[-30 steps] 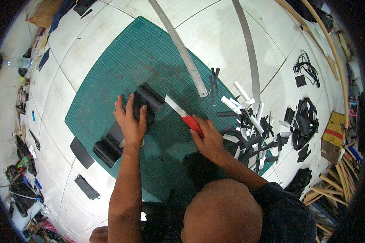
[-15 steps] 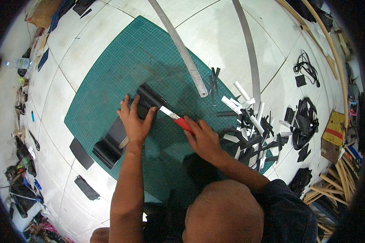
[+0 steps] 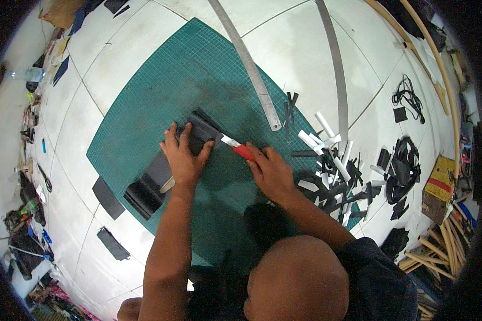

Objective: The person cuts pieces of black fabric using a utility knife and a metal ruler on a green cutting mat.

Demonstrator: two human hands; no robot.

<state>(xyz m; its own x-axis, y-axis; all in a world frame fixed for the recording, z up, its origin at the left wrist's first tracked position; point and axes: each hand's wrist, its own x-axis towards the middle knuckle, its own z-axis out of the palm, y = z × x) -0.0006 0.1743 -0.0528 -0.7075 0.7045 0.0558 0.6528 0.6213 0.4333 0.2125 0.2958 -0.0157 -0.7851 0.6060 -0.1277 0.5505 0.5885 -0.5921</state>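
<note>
A strip of black sheet material, curled at both ends (image 3: 144, 195), lies across the green cutting mat (image 3: 144, 123). My left hand (image 3: 185, 155) presses down on it with fingers spread, just short of its far curled end (image 3: 204, 124). In my right hand (image 3: 271, 174) is a red-handled knife (image 3: 243, 152), its pale blade reaching the right edge of that curl. The blade's tip is hidden by the black material. A pale pointed piece (image 3: 167, 185) shows beside my left wrist; I cannot tell what it is.
A steel ruler (image 3: 251, 69) crosses the mat's far edge, with a second metal strip (image 3: 334, 64) to its right. Black and white offcuts (image 3: 334, 171) pile up at the right. Black straps (image 3: 403, 171) and wooden sticks (image 3: 434, 251) lie farther right. Assorted clutter lines the left side.
The knife has moved a little nearer the black material, and less of its blade shows. My left hand stays pressed on the sheet. The whole view has shifted slightly.
</note>
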